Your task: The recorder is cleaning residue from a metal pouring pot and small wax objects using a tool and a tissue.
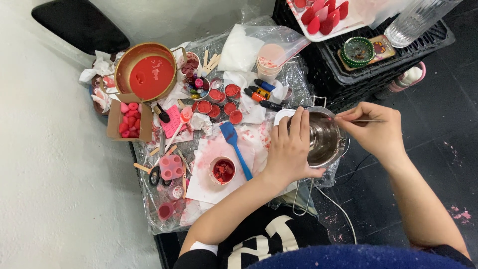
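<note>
My left hand (289, 149) lies over the near rim of the steel pot (326, 139), fingers (298, 124) pressed together and curled onto the edge, which I judge keeps the pot from sliding on the plastic-covered bench (294, 74). My right hand (373, 132) hovers at the pot's far side, its fingers pinching a thin stick (361, 120) held level across the rim, so the tip sits over the pot's hollow. The pot stands at the right end of the bench, just in front of me, its wire handle (303, 199) hanging toward my lap.

Left of the pot a blue spatula (234, 144) lies on stained paper, beside a small cup of red stuff (223, 170), both within easy reach. Further back, small red-filled tins (219, 102) cluster together, and a wide gold bowl of red wax (148, 74) sits at the far left corner. A cardboard box of pink pieces (129, 120) rests near it, well apart from my hands
</note>
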